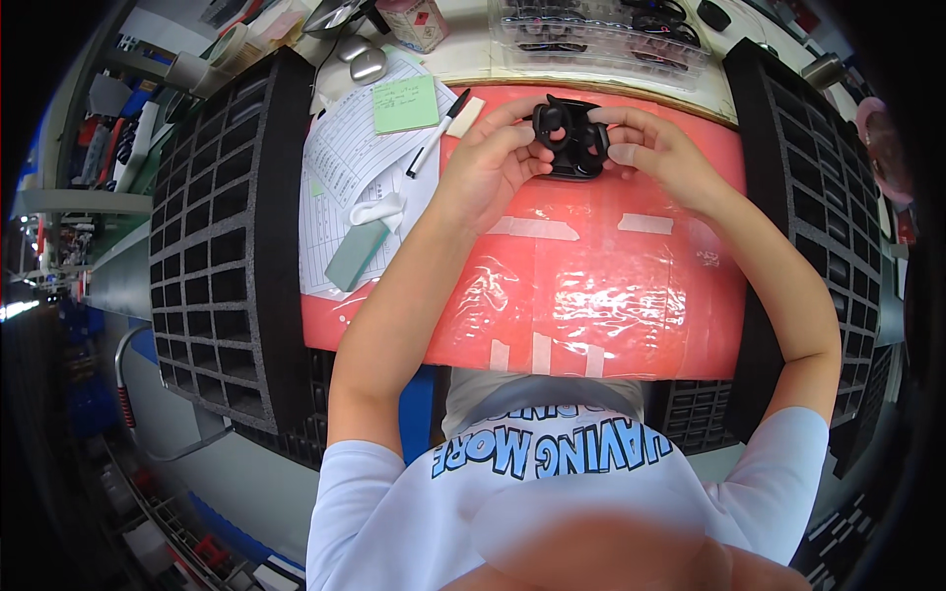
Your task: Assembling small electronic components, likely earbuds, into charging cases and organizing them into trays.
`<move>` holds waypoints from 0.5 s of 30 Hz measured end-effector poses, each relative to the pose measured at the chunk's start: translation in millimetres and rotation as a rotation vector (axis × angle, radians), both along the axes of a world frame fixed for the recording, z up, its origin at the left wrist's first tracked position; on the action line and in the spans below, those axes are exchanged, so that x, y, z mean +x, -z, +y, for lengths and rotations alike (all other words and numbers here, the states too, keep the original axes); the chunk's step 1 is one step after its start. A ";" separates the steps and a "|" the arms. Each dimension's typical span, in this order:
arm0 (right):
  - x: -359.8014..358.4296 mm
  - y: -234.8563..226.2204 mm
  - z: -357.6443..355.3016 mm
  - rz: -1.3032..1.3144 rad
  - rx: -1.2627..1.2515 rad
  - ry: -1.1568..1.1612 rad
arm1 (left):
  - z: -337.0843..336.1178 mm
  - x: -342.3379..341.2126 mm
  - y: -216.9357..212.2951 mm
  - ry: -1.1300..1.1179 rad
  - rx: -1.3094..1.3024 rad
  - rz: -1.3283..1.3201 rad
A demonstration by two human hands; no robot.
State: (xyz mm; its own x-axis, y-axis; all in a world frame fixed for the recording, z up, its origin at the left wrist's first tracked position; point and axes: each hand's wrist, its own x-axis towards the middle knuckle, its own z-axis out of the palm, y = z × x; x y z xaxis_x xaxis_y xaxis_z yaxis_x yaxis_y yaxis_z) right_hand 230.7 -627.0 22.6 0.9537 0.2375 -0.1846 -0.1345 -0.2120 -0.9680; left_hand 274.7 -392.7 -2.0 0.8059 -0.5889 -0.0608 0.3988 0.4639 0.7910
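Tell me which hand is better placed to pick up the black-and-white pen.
Probably the left hand: the black-and-white pen lies just to its left, while the right hand is across the black case. Both hands are busy there, so either would need freeing.

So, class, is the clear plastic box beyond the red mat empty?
Not empty: the clear plastic box has dark items in it. Whether it is full, I cannot tell.

A workshop: black gridded trays beside a red-covered bench
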 end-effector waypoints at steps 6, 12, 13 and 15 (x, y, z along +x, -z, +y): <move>2.2 3.5 -8.6 0.077 0.153 -0.024 | -2.1 -2.3 -4.6 -0.084 0.144 -0.082; 6.1 3.2 -11.8 0.142 0.193 -0.053 | -2.7 -1.3 -4.1 -0.210 0.486 -0.370; 6.2 1.9 -11.3 0.141 0.192 -0.053 | -2.1 -0.8 -2.1 -0.243 0.568 -0.470; 6.7 1.9 -8.5 0.082 0.133 -0.070 | -4.6 -3.9 -0.6 -0.279 0.708 -0.579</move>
